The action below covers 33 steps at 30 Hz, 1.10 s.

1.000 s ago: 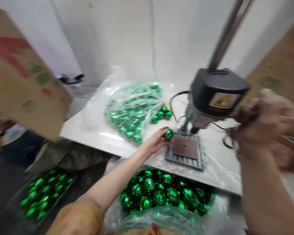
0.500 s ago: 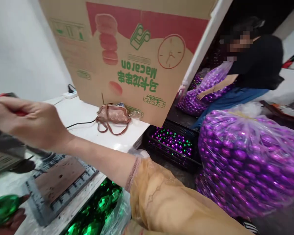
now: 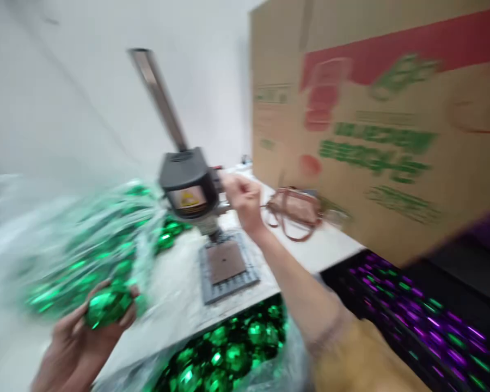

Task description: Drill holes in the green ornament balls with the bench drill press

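Nearest, along the bottom edge of the frame, many faceted green balls (image 3: 237,354) gather below the table edge, with clear plastic sheeting (image 3: 269,375) beside them. At lower left the left hand (image 3: 79,345) holds one green faceted ball (image 3: 108,306), its fingers wrapped around opposite sides; the ball sits in front of the palm, touching the fingertips, its glossy top exposed. Judging by how things lie, work on this ball is partway: it is in hand, apart from the brown pad (image 3: 237,258) at centre. Blur hides whether it bears a hole, and how many others are finished cannot be told.

That pad lies on the slotted metal base (image 3: 216,291) of a bench drill press (image 3: 188,182), whose dark head carries a yellow warning label. The right hand (image 3: 244,197) is at the head's right side, fingers curled into a fist; whether they grip a lever is too blurred to tell.

Behind the left hand, a clear plastic bag (image 3: 118,228) of green balls spreads across the white table (image 3: 330,250). Right of centre rests a brown handbag (image 3: 300,207), before a large printed carton (image 3: 371,136) at upper right. A pale wall (image 3: 85,81) fills the upper left.
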Available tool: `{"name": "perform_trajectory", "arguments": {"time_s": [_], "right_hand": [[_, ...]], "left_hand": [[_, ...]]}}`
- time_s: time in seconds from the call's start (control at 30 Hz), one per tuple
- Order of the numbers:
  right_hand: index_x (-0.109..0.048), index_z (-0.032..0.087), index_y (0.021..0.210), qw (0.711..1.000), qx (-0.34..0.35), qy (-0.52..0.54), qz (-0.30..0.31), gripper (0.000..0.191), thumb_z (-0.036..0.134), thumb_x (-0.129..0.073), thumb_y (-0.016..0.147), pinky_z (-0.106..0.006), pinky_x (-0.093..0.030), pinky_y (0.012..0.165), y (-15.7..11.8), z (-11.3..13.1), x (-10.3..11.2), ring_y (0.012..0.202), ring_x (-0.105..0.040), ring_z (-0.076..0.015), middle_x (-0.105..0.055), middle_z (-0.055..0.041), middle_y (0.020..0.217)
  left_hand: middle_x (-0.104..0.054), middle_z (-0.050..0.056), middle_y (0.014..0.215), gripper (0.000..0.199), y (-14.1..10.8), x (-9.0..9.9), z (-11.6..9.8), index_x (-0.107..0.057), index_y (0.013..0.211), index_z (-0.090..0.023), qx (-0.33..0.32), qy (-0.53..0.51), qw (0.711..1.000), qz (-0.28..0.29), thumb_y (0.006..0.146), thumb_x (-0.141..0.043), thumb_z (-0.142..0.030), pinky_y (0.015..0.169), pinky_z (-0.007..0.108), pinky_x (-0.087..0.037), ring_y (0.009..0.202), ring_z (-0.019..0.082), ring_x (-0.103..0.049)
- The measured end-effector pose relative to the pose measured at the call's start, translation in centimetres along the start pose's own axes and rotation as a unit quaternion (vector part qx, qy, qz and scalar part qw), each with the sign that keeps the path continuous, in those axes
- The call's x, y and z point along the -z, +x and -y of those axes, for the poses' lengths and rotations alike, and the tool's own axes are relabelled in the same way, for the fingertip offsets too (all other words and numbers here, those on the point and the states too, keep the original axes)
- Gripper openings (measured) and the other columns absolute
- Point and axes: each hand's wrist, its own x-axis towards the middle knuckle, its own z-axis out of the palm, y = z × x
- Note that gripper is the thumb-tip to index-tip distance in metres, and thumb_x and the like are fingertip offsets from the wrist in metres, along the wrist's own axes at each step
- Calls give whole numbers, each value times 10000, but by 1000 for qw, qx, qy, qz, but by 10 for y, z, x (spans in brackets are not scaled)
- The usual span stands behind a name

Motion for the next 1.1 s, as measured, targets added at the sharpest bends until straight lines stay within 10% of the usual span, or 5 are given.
{"name": "perform_trajectory", "arguments": {"time_s": [0.23,0.47,0.73,0.9,1.1], "right_hand": [[-442,193,451,992,42,114,-40,448,314,-678,813,-278,-193,383,-5,-20,-5,361,-312,-56,-370,54,410],[-428,215,468,995,34,81,-48,391,276,-631,798,-327,-217,376,-9,-14,-5,360,-344,-79,-353,45,415],[-393,215,485,992,68,100,-45,400,205,-577,840,-284,-192,344,-7,-16,-7,344,-314,-50,-338,60,421],[-373,189,496,993,72,86,-22,444,223,-563,895,-220,-228,350,-5,-19,-4,350,-325,-26,-356,74,428],[-380,189,506,989,89,114,-16,457,210,-584,914,-231,-219,344,-3,-22,-4,346,-340,-32,-324,85,421]], "left_hand": [[-742,91,911,137,-45,29,-13,-660,1056,-191,-75,-51,995,-43,970,-580,-262,640,288,-584,749,188,-702],[-724,100,950,374,-27,-14,33,-560,1285,-260,40,-71,990,119,966,-609,-449,614,238,-481,650,136,-622],[-728,123,927,264,-1,-56,72,-612,1020,-158,114,-49,981,149,900,-686,-381,671,299,-531,728,192,-682],[-694,47,901,248,24,-75,92,-598,1004,-162,56,-38,990,120,807,-749,-164,813,362,-588,804,182,-697],[-672,55,901,377,51,-91,104,-604,1140,-212,17,20,988,155,883,-711,-467,611,274,-548,744,177,-667]]}}
